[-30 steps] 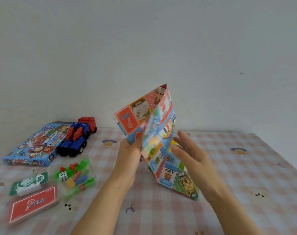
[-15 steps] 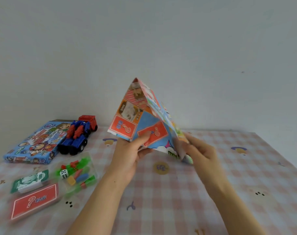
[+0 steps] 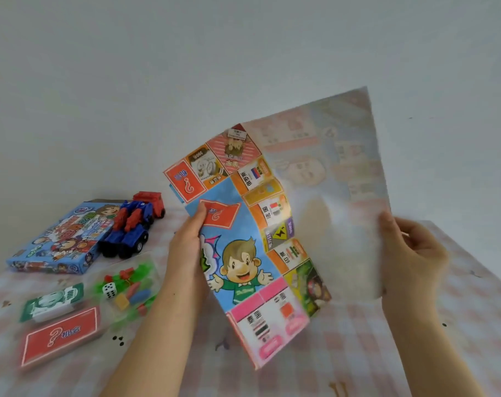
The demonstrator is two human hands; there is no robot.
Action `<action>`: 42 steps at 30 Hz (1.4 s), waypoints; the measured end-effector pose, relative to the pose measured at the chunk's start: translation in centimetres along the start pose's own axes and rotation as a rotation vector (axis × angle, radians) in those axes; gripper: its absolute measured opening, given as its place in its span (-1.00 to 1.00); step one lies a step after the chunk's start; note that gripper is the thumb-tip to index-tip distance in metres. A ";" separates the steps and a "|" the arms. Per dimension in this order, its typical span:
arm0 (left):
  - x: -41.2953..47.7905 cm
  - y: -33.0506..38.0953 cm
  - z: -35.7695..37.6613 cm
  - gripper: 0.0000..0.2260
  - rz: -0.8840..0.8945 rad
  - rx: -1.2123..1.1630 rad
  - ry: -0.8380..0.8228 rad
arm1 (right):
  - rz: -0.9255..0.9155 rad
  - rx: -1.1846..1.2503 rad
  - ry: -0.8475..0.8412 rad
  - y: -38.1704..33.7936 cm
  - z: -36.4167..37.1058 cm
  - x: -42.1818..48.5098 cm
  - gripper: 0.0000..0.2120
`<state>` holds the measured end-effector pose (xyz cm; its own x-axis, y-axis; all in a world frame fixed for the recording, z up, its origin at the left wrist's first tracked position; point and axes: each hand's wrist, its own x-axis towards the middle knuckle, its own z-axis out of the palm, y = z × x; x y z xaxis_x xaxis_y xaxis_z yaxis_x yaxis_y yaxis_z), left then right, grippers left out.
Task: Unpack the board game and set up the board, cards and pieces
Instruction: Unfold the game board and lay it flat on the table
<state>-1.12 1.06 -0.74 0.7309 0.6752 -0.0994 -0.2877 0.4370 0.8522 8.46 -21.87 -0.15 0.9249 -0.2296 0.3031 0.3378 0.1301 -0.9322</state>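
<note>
I hold the paper game board (image 3: 243, 247) up in the air above the table, partly unfolded. My left hand (image 3: 187, 247) grips its left edge with the thumb on the printed side. My right hand (image 3: 409, 250) pinches the right flap, which swings open blurred and shows its pale back. On the table to the left lie the blue game box (image 3: 57, 239), a clear bag of coloured pieces with a die (image 3: 127, 287), a green stack of play money (image 3: 51, 302) and a red pack of question-mark cards (image 3: 60, 339).
A red and blue toy truck (image 3: 132, 224) stands beside the game box at the back left. The pink checked tablecloth (image 3: 343, 353) covers the table below and to the right of my hands. A plain wall rises behind.
The folded board has opened out: my right hand pulled a flap out to the right while my left hand kept the left edge. The box, cards and pieces stayed put.
</note>
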 end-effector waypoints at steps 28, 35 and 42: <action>-3.7 -5.0 2.4 -0.44 0.473 1.591 -0.670 | 0.202 -0.004 -0.043 1.0 1.0 -0.8 -0.75; -3.7 -5.2 2.5 -0.52 0.455 1.603 -0.703 | 0.209 0.020 -0.071 0.8 1.2 -1.1 -0.75; -4.4 -5.7 2.8 -0.33 0.439 1.695 -0.758 | 0.230 0.006 -0.083 1.0 1.3 -1.0 -0.75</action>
<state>-0.99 -6.07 -3.77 0.9989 -0.0092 0.0456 -0.0239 -0.9425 0.3335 8.06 -20.25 -1.12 0.9886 -0.1136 0.0985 0.1176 0.1758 -0.9774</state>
